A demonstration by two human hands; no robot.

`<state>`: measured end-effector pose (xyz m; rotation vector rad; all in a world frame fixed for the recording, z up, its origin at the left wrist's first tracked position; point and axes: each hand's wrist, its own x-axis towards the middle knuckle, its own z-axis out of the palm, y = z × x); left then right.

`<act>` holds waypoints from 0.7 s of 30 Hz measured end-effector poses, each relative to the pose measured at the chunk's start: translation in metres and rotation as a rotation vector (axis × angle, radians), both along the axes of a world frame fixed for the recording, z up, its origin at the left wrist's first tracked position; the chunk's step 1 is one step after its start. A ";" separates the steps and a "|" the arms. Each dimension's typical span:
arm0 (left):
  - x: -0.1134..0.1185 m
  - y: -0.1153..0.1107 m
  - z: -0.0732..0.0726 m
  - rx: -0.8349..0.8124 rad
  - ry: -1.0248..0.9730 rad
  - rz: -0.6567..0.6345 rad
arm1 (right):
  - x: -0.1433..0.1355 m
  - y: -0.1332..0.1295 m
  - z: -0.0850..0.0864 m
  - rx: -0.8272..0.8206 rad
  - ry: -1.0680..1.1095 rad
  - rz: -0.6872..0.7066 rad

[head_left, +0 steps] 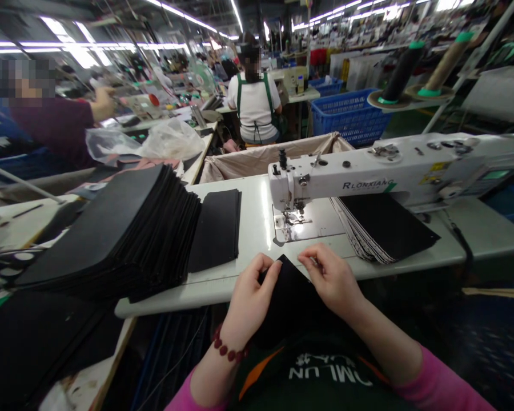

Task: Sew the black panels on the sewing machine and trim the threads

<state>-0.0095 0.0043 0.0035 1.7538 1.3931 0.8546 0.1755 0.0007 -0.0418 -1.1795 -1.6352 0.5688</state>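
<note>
My left hand [251, 297], with a beaded bracelet on its wrist, pinches a black sheet-like panel [289, 299] near its top corner. The panel is tilted in front of my apron, at the near edge of the sewing table [257, 220]. Just right of that corner, my right hand [336, 282] is closed in a pinch; what lies between its fingertips is too small to make out. Beyond both hands stands a white sewing machine [325, 177], its needle area above a metal plate [321, 225].
A tall stack of black panels [98, 222] leans at the left, beside a lower pile [216, 228]. More panels with pale edges [385, 225] lie under the machine arm. Thread cones [405, 71] and a blue basket [351, 117] are behind. Two co-workers sit farther off.
</note>
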 end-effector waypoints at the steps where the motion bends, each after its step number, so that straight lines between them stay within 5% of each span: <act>1: 0.001 -0.001 0.000 0.002 0.005 -0.005 | 0.003 0.001 0.000 -0.012 -0.013 -0.068; 3: 0.001 -0.002 0.001 0.005 0.020 -0.013 | 0.007 0.003 0.002 -0.037 -0.021 -0.132; 9: 0.006 -0.007 0.002 -0.004 0.083 -0.083 | -0.002 -0.001 0.012 -0.092 0.010 0.067; 15: 0.006 -0.008 0.001 -0.028 0.081 -0.088 | 0.007 0.000 0.010 -0.050 -0.014 -0.126; 21: 0.000 -0.002 0.005 -0.025 0.033 -0.058 | 0.010 -0.008 0.004 -0.183 0.047 0.098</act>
